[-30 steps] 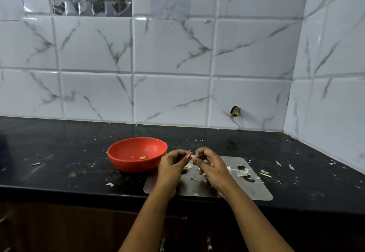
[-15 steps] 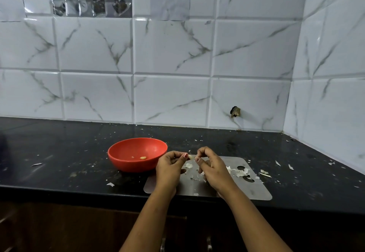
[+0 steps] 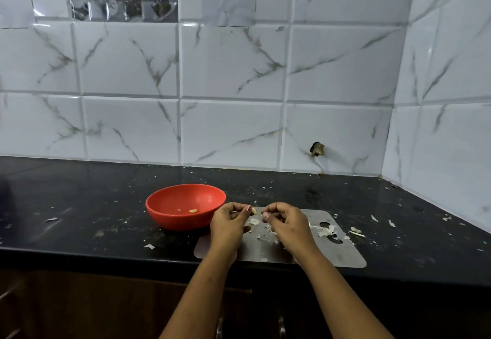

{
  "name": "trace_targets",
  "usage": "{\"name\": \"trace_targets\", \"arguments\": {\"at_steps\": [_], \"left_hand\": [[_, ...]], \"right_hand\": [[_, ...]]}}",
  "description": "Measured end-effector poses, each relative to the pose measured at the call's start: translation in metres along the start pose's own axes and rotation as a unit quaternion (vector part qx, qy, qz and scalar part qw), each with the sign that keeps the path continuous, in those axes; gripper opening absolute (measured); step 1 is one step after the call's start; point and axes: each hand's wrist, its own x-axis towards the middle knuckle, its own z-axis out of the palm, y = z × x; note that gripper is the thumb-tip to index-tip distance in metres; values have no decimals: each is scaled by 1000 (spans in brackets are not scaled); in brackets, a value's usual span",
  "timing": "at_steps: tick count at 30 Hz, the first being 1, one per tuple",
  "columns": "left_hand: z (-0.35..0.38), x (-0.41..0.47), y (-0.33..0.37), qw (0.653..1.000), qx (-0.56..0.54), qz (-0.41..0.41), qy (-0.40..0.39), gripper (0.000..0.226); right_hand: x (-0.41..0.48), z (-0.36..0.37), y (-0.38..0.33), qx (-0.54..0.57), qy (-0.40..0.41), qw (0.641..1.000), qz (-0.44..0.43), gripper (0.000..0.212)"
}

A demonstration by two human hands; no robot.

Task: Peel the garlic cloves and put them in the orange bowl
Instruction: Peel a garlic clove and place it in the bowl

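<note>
My left hand (image 3: 230, 223) pinches the garlic clove (image 3: 254, 211): light, firm, probably slippery when bare, best held by its ends. My right hand (image 3: 288, 223) is curled; contents unclear.

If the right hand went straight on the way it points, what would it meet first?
Probably the garlic clove pinched by the left hand: the right hand points forward-left at it. The orange bowl lies beyond, though depth is unclear.

Left hand (image 3: 228, 223) pinches garlic clove (image 3: 254, 211); right hand (image 3: 289, 224) curled beside it.
</note>
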Motion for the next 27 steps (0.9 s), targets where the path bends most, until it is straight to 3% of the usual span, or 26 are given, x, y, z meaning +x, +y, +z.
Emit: {"name": "trace_targets", "arguments": {"at_steps": [7, 27], "left_hand": [[1, 0, 0, 1000, 25, 2, -11, 9], [2, -6, 3, 995, 96, 28, -1, 11]], "right_hand": [[-1, 3, -2, -77, -3, 997, -14, 12], [-5, 2, -5, -114, -7, 993, -8, 7]]}}
